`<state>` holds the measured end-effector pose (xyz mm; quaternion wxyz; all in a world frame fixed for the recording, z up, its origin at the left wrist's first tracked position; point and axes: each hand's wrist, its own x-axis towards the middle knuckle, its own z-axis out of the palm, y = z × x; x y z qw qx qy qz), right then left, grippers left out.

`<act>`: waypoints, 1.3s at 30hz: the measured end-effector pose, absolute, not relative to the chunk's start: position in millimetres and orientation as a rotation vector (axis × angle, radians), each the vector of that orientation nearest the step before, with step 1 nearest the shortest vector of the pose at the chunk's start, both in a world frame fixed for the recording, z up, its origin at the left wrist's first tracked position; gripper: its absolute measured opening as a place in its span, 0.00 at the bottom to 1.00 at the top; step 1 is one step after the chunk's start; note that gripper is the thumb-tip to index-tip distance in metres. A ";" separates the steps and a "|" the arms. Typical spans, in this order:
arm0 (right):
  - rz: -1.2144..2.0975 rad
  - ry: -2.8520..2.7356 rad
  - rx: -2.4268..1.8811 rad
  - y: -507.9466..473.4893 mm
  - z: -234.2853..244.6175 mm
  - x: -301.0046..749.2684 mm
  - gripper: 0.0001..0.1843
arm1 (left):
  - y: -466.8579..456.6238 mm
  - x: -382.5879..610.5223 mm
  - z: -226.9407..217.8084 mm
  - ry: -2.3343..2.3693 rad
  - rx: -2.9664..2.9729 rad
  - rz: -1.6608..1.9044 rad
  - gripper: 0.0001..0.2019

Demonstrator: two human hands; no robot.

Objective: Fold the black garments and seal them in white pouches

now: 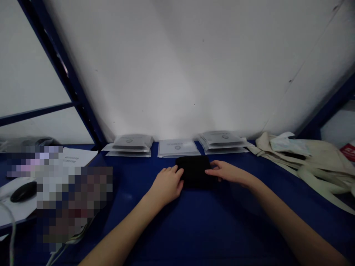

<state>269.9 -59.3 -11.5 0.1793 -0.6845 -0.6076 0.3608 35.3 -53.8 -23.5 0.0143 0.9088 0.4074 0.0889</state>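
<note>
Pressing black cloth (194, 170) on tabletop (199, 221), likely to keep it steady: left hand (166, 186) at 9 o'clock, right hand (227, 173) at 3, grips open.

**Open near edge, crowded back and sides**

The dark blue tabletop (199, 221) lies bare across the middle and near side, with wide room between the two forearms and to either side of them. The flat black fabric pouch (194, 170) lies mid-table, with the left hand (166, 184) and the right hand (227, 173) at its ends. Just behind it, three stacks of clear plastic packets (177, 147) line the white wall (180, 74), with narrow gaps between them. To the right, a heap of beige cloth bags (305, 159) blocks that corner. To the left stand a dark blue frame post (69, 85), white paper sheets (74, 157), a black computer mouse (23, 191) and a white cable (11, 229).
</note>
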 end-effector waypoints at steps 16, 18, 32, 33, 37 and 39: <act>1.276 -1.320 -1.562 -63.6 -11.9 247.4 0.12 | -48.4 39.4 -23.0 1.290 2.891 0.337 0.12; 1.348 -1.196 -1.485 -62.5 -15.6 244.2 0.11 | -45.5 37.8 -24.2 1.285 2.875 0.405 0.11; 1.423 -0.883 -1.416 -65.0 -7.5 238.7 0.12 | 7.4 5.2 -44.5 1.356 2.588 0.274 0.40; 1.405 -0.877 -1.423 -65.8 -6.5 238.1 0.15 | 8.4 5.1 -45.4 1.344 2.587 0.280 0.40; 1.368 -0.874 -1.412 -68.5 -4.2 236.9 0.26 | 10.2 3.7 -48.3 1.287 2.619 0.333 0.41; 1.361 -0.887 -1.400 -69.4 -3.5 237.2 0.30 | 10.9 2.1 -49.1 1.254 2.635 0.363 0.41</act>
